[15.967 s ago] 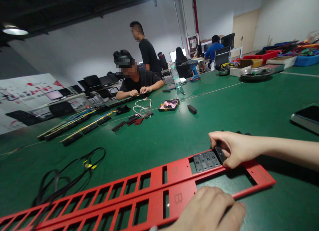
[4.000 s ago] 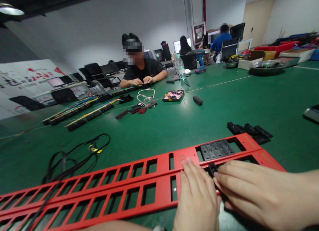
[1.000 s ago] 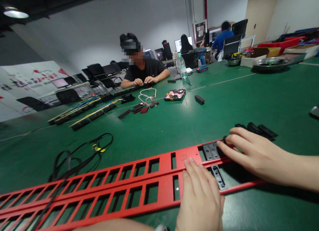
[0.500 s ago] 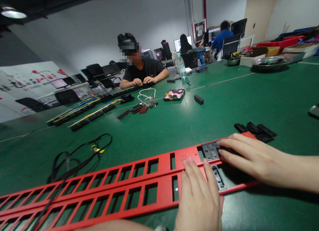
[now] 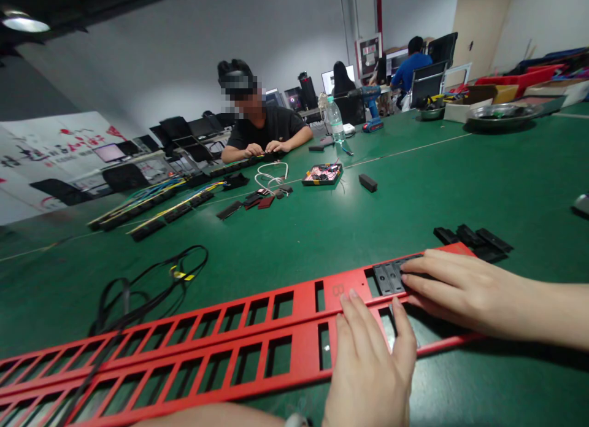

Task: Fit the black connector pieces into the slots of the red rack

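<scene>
A long red slotted metal frame [image 5: 306, 347] lies across the table in front of me, with two rows of rectangular openings. My left hand [image 5: 370, 359] rests on it with outstretched fingers, tips near the marked "B". Its thumb is spread to the right, over a small module [image 5: 390, 329] in the lower row's opening, which it mostly hides. Black plastic modules [image 5: 388, 278] sit side by side in the upper row's right opening. My right hand [image 5: 473, 289] lies over that end, fingers extended, with the fingertips touching the modules; what is beneath the palm is hidden.
Several loose black pieces [image 5: 478, 240] lie beyond the frame's right end. Black cables [image 5: 124, 298] loop over its left part. Farther off are a small parts tray [image 5: 322, 174], a water bottle [image 5: 335, 123] and a cordless drill [image 5: 372, 111]. A co-worker [image 5: 267, 129] works across the table.
My left thumb has moved away from its fingers to the right, over the small module in the lower opening. My right hand has barely shifted.
</scene>
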Demonstrator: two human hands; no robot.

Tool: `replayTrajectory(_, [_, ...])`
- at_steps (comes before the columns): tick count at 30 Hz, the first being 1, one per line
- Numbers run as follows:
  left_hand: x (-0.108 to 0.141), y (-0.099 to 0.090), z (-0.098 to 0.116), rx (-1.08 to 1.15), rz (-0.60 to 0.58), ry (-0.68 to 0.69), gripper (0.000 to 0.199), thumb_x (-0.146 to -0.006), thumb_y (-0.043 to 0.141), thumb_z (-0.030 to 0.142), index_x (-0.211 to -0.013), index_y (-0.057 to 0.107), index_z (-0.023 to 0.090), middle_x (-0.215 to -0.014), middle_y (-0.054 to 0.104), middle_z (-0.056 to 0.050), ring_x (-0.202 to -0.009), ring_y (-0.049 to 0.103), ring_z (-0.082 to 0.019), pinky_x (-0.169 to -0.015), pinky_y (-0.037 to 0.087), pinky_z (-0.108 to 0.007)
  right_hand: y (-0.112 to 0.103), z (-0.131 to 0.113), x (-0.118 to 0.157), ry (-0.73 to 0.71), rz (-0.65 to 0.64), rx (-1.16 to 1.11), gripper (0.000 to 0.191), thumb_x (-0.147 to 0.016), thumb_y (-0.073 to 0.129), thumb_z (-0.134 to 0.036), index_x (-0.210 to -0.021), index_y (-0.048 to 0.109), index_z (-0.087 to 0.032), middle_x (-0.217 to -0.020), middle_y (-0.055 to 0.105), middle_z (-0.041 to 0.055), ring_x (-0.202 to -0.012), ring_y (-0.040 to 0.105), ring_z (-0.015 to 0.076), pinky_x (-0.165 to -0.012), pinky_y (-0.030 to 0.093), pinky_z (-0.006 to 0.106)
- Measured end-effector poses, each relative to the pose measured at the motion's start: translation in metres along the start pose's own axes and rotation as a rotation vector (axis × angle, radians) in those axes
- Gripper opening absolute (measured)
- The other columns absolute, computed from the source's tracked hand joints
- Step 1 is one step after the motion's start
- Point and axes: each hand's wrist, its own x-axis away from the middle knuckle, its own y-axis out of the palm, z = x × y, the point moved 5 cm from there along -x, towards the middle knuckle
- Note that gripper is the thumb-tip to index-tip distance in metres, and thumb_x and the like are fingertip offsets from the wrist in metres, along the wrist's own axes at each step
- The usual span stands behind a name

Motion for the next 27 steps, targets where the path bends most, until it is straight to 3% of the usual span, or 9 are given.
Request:
replayTrajectory(6, [0.0010,0.0008,0.0012,0.014,0.007,-0.007,0.055,-0.076,0.042,0.039,-0.124,0.036,0.012,-0.109,0.054,-0.019,-0.100,0.051,-0.029,-0.081,0.038,-0.046,-0.0036,-0.0013,-0.0002,-0.004,0.081,-0.039,0.023,-0.079,0.045,-0.015,-0.096,0.059,-0.010,-0.098,0.059,0.0151,-0.091,0.055,0.0189,-0.079,0.047,0.032])
replayTrajectory(11, [0.0007,-0.0004,0.0006,0.014,0.011,-0.015,0.051,-0.076,0.043,0.037,-0.121,0.039,0.012,-0.108,0.055,-0.019,-0.101,0.051,-0.029,-0.082,0.038,-0.045,-0.0054,0.0004,0.0013,-0.022,0.009,-0.123,0.031,-0.078,0.040,-0.015,-0.104,0.055,-0.008,-0.105,0.056,0.0167,-0.097,0.052,0.0202,-0.086,0.043,0.036])
replayTrajectory(21, [-0.0008,-0.0012,0.0000,0.014,0.009,0.009,0.051,-0.076,0.042,0.039,-0.119,0.040,0.011,-0.106,0.056,-0.020,-0.100,0.051,-0.030,-0.081,0.039,-0.045,-0.0035,0.0012,-0.0006,-0.041,-0.081,-0.203,0.034,-0.078,0.040,-0.012,-0.109,0.053,-0.009,-0.107,0.053,0.0176,-0.101,0.049,0.0210,-0.087,0.041,0.037])
replayTrajectory(27, [-0.0005,-0.0009,0.0001,0.003,0.014,0.002,0.050,-0.075,0.042,0.039,-0.117,0.041,0.011,-0.105,0.057,-0.019,-0.100,0.051,-0.029,-0.082,0.039,-0.044,-0.0048,0.0020,-0.0037,-0.069,-0.106,-0.309,0.036,-0.078,0.043,-0.009,-0.112,0.051,-0.013,-0.106,0.054,0.0153,-0.099,0.051,0.0171,-0.084,0.043,0.030])
